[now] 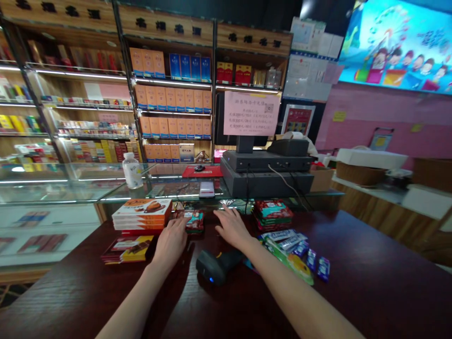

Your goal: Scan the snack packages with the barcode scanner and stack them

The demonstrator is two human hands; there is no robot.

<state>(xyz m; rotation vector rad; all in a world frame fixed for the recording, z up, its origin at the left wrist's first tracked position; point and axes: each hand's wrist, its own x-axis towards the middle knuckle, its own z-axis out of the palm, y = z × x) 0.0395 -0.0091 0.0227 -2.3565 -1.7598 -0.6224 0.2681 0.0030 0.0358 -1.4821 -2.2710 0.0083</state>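
Logging hand positions at a dark wood shop counter (353, 263). Left hand (172, 241): palm down, fingers extended and together, tips touching the near-left edge of a small red-and-teal chocolate packet (195, 221). The fingers do not visibly curl under it, so no clamp is seen. The packet lies ahead of and just right of the left hand, its long axis running roughly across the view with a slight tilt. The left hand is the nearer of the 2. Right hand (231, 227): palm down, fingers spread apart, just right of that packet and nearest to a crumpled foil wrapper (235, 205). Between the forearms, a black barcode scanner (217, 266) lies on its side, showing a blue light. Right of the right hand: a stack of red-and-teal packets (272, 215) and loose blue-and-white gum packs (293, 247). Left of the left hand: a stack of orange boxes (143, 214) and chocolate bar packs (127, 249). Beyond these stands a glass display case (70, 183), with a plastic bottle (132, 170) on its top.
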